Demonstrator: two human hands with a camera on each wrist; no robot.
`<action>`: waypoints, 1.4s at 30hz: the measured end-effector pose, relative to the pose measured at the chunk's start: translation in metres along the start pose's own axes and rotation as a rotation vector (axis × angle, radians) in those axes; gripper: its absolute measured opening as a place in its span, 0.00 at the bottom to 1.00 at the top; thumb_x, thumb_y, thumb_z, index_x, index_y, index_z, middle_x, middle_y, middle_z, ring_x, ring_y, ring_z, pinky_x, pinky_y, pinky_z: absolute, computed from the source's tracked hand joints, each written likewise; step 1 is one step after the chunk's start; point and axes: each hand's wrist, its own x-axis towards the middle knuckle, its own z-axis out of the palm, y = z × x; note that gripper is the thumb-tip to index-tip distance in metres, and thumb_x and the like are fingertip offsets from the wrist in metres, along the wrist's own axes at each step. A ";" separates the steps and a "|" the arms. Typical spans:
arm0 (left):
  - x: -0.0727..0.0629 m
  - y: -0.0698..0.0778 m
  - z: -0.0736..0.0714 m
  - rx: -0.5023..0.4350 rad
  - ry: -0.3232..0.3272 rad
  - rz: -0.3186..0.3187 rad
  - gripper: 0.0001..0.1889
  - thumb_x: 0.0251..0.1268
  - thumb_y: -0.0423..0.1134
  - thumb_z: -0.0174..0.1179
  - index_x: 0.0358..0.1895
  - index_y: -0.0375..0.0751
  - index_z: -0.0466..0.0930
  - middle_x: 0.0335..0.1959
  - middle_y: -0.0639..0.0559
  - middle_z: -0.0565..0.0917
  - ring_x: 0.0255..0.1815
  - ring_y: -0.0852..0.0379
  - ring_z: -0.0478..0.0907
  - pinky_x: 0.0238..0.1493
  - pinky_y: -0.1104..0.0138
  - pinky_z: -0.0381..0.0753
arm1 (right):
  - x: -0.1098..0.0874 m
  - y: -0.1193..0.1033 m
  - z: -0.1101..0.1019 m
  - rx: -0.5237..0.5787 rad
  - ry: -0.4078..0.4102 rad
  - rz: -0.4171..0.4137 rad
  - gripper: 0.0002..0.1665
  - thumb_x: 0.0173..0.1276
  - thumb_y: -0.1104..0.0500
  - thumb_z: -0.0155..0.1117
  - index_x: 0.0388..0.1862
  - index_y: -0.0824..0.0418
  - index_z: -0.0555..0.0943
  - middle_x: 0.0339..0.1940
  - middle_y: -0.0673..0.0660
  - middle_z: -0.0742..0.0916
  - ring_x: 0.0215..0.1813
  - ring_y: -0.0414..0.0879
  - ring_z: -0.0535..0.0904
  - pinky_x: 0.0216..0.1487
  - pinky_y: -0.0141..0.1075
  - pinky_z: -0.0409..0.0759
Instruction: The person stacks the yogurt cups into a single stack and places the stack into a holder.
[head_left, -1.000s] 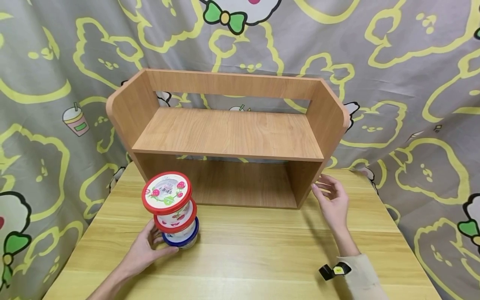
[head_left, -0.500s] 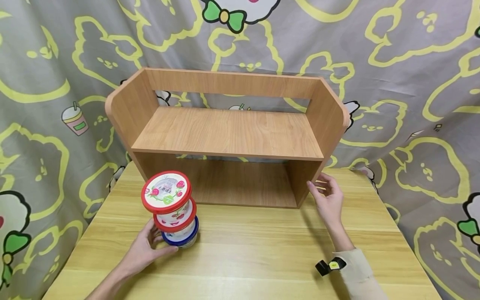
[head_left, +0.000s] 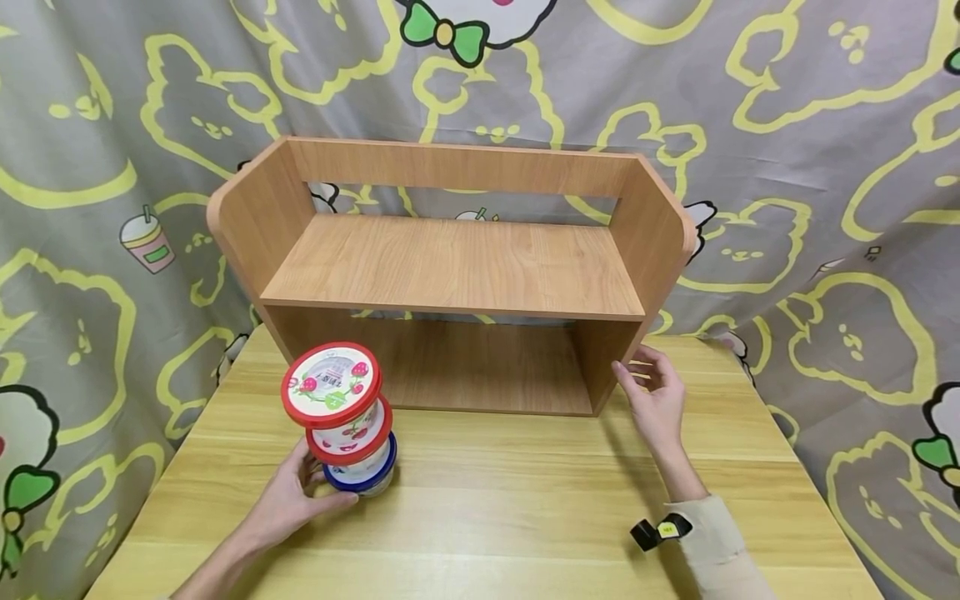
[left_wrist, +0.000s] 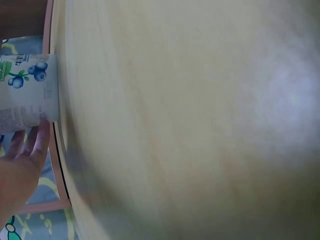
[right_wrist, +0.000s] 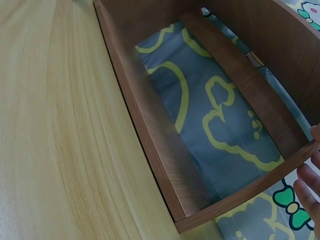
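Note:
Three round lidded tubs stand stacked in front of the shelf's left side. The top tub (head_left: 332, 383) and the middle tub (head_left: 349, 450) have red lids and strawberry prints; the bottom tub (head_left: 375, 479) has a blue lid. Blueberries are printed on the bottom tub's side (left_wrist: 30, 92) in the left wrist view. My left hand (head_left: 281, 504) holds this bottom tub, fingers along its far left side and thumb in front. My right hand (head_left: 660, 404) pinches the front edge of the right side panel of the wooden shelf (head_left: 457, 267), thumb on the edge and fingers outside.
The two-tier shelf stands on a light wooden table (head_left: 495, 500). Behind and at both sides hangs a grey curtain (head_left: 810, 167) with yellow outlines. A black strap with a small device (head_left: 660, 531) sits on my right sleeve.
My right hand has shifted slightly left, bringing its thumb onto the shelf's side panel edge. My left hand and the stacked tubs stay in place.

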 end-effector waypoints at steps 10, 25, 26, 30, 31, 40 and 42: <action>0.003 0.002 0.000 -0.005 -0.005 0.007 0.48 0.57 0.36 0.80 0.78 0.44 0.60 0.67 0.54 0.77 0.61 0.78 0.76 0.60 0.76 0.82 | 0.000 -0.002 0.000 0.016 0.009 0.019 0.20 0.64 0.75 0.73 0.55 0.75 0.82 0.41 0.36 0.87 0.40 0.28 0.85 0.42 0.18 0.83; 0.006 0.011 0.001 0.026 0.035 0.031 0.47 0.55 0.36 0.81 0.77 0.46 0.62 0.66 0.57 0.78 0.61 0.76 0.76 0.60 0.74 0.82 | -0.001 -0.003 0.000 0.012 0.015 0.036 0.20 0.65 0.74 0.72 0.56 0.76 0.81 0.41 0.36 0.87 0.40 0.28 0.85 0.42 0.18 0.83; 0.006 0.013 0.001 0.043 0.037 0.028 0.47 0.55 0.37 0.81 0.77 0.47 0.62 0.66 0.56 0.78 0.60 0.77 0.75 0.60 0.74 0.82 | -0.001 -0.003 0.000 0.012 0.012 0.035 0.20 0.65 0.74 0.72 0.56 0.76 0.81 0.41 0.36 0.87 0.40 0.28 0.85 0.42 0.18 0.83; 0.008 0.020 0.000 0.082 0.044 0.023 0.47 0.56 0.40 0.81 0.77 0.48 0.62 0.68 0.50 0.77 0.60 0.76 0.74 0.59 0.71 0.82 | -0.002 -0.004 0.001 0.012 0.010 0.035 0.20 0.65 0.74 0.72 0.56 0.76 0.81 0.42 0.36 0.87 0.40 0.28 0.85 0.42 0.18 0.83; 0.009 0.022 0.000 0.081 0.045 0.026 0.47 0.55 0.39 0.81 0.77 0.48 0.63 0.68 0.50 0.77 0.60 0.76 0.75 0.59 0.70 0.82 | -0.002 -0.004 0.001 0.013 0.010 0.036 0.20 0.65 0.74 0.72 0.56 0.76 0.81 0.42 0.36 0.87 0.41 0.28 0.85 0.42 0.18 0.83; 0.015 0.042 -0.001 0.038 0.037 0.098 0.45 0.54 0.36 0.81 0.75 0.46 0.64 0.64 0.64 0.78 0.60 0.75 0.77 0.57 0.70 0.85 | -0.002 -0.004 0.001 0.017 0.005 0.027 0.20 0.66 0.74 0.71 0.56 0.77 0.81 0.42 0.36 0.86 0.41 0.28 0.85 0.42 0.18 0.83; 0.016 0.048 -0.003 0.043 0.035 0.117 0.45 0.55 0.35 0.81 0.74 0.45 0.65 0.63 0.66 0.78 0.60 0.74 0.77 0.56 0.70 0.86 | -0.002 -0.003 0.001 0.018 0.007 0.024 0.20 0.66 0.75 0.71 0.56 0.77 0.81 0.42 0.36 0.87 0.41 0.28 0.85 0.42 0.18 0.83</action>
